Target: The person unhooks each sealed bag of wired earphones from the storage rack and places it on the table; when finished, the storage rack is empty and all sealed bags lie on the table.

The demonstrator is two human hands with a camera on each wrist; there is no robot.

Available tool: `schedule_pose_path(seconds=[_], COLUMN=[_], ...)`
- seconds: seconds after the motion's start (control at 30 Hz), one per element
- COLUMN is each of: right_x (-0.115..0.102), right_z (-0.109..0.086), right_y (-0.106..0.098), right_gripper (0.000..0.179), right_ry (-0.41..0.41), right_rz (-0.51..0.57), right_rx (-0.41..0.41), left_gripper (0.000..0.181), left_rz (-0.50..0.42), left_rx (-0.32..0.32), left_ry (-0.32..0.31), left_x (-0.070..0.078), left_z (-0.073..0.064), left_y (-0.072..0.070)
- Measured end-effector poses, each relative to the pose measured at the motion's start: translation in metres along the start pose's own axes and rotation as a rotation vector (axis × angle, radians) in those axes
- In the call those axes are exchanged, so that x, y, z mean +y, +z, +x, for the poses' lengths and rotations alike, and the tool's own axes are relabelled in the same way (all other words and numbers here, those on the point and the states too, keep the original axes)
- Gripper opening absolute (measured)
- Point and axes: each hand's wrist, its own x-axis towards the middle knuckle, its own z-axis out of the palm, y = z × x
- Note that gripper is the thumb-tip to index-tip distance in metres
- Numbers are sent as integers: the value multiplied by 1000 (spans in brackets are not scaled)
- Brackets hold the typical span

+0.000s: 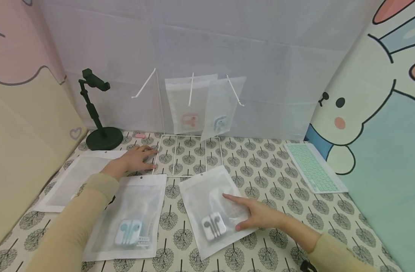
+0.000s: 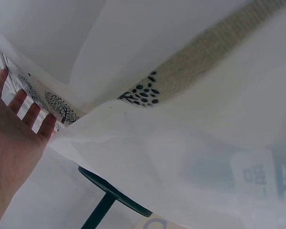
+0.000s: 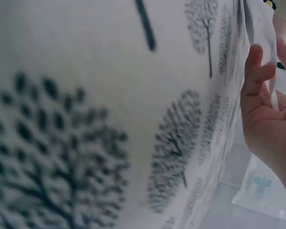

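Observation:
In the head view, my right hand (image 1: 261, 215) grips the right edge of a frosted white zip bag (image 1: 197, 200) lying slightly turned on the table. Through its front show dark-and-white earphones (image 1: 213, 226) in a clear case. In the right wrist view, thumb and fingers close round the bag's edge. My left hand (image 1: 134, 158), fingers spread, reaches beside the left of a white wire rack (image 1: 191, 88); whether it touches the rack I cannot tell. Under the left arm lies another frosted bag (image 1: 139, 200) with light-blue earphones (image 1: 128, 231).
Two bags hang on the rack, one with pink earphones (image 1: 190, 121), one with blue (image 1: 221, 123). A third bag (image 1: 74, 175) lies far left. A dark green phone stand (image 1: 104, 138) and small pink block (image 1: 140, 135) stand behind. A mint-green keyboard (image 1: 312, 168) lies right.

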Motion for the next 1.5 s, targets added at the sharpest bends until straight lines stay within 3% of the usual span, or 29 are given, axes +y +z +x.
schedule_pose_path(seconds=[0.27, 0.83, 0.97, 1.23, 1.5], right_x=[5, -29, -32, -28, -27], right_z=[-1, 4, 2, 0, 6], right_y=[7, 46, 49, 48, 52], right_gripper=[94, 99, 98, 97, 99], right_ry=[51, 51, 57, 177, 179], right_rz=[250, 691, 651, 466, 417], right_rx=[-47, -90, -83, -57, -94], left_gripper=[74, 72, 73, 73, 72], left_rz=[-4, -11, -11, -6, -12], left_rx=[-5, -10, -12, -14, -10], left_ry=[-1, -9, -12, -13, -5], left_x=[-1, 1, 0, -2, -1], left_z=[-1, 0, 0, 1, 0], left_y=[0, 0, 0, 1, 0])
